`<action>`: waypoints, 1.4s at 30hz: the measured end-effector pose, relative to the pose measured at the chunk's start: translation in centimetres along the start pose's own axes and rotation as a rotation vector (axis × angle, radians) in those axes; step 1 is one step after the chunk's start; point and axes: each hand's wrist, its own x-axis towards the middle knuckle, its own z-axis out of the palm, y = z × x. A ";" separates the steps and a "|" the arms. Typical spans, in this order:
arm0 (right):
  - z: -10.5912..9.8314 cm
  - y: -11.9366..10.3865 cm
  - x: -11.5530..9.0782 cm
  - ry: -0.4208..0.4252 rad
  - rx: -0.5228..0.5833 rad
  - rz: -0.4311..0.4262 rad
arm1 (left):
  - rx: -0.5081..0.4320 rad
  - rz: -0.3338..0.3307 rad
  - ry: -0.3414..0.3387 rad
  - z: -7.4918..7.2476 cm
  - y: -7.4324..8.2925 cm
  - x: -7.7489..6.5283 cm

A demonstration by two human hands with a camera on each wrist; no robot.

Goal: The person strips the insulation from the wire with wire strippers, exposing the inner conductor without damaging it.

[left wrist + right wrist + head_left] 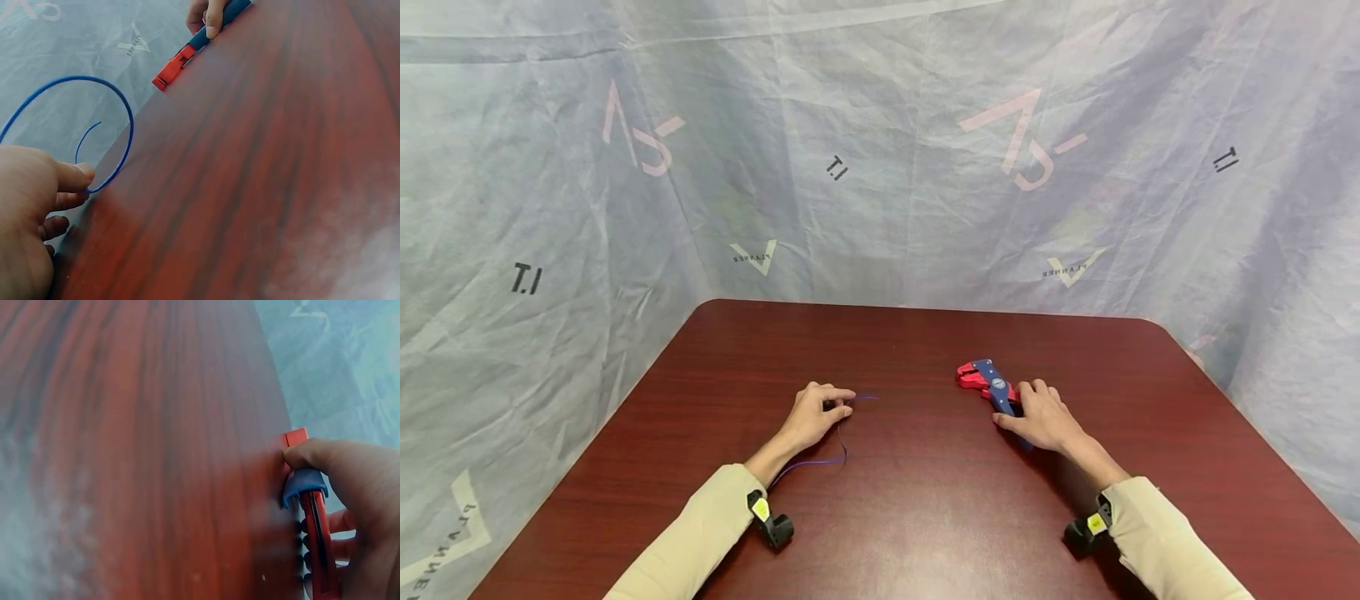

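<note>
Between thumb and forefinger, my left hand (pixel 811 415) pinches a thin blue wire (pixel 129 134). The wire's short end sticks out past the fingertips, while the rest curves in a loop back toward the wrist. On the right, my right hand (pixel 1047 416) grips the handles of a wire stripper (pixel 997 383) with a blue body and red jaws. The stripper's head points away to the left, toward the wire. In the right wrist view the thumb lies along the tool and the other fingers curl round its red handle (pixel 321 550).
Both hands are over a dark reddish wooden table (pixel 917 500). Grey printed sheeting (pixel 880 167) hangs behind it and along the sides. A small black camera is strapped to each wrist, over pale sleeves (pixel 700 525).
</note>
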 end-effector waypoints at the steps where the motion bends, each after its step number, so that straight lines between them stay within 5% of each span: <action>1: 0.0 0.0 0.0 -0.007 0.011 0.004 | -0.010 -0.003 0.004 0.0 0.0 0.0; 16: -1.1 -0.6 0.5 -0.107 0.204 0.168 | -0.103 -0.005 0.078 0.0 -0.1 0.1; 23: -1.9 -0.8 0.6 -0.239 0.573 0.276 | -0.178 -0.016 0.118 -0.2 0.2 0.1; 31: -2.1 -1.4 0.3 -0.416 1.072 0.240 | -0.247 0.001 0.194 -0.3 0.4 0.2; 37: -1.2 -2.0 0.7 -0.471 1.297 0.188 | -0.298 -0.010 0.236 -0.5 0.9 0.4; 42: -1.1 -2.6 1.0 -0.468 1.358 0.167 | -0.289 -0.033 0.235 -1.2 2.3 0.4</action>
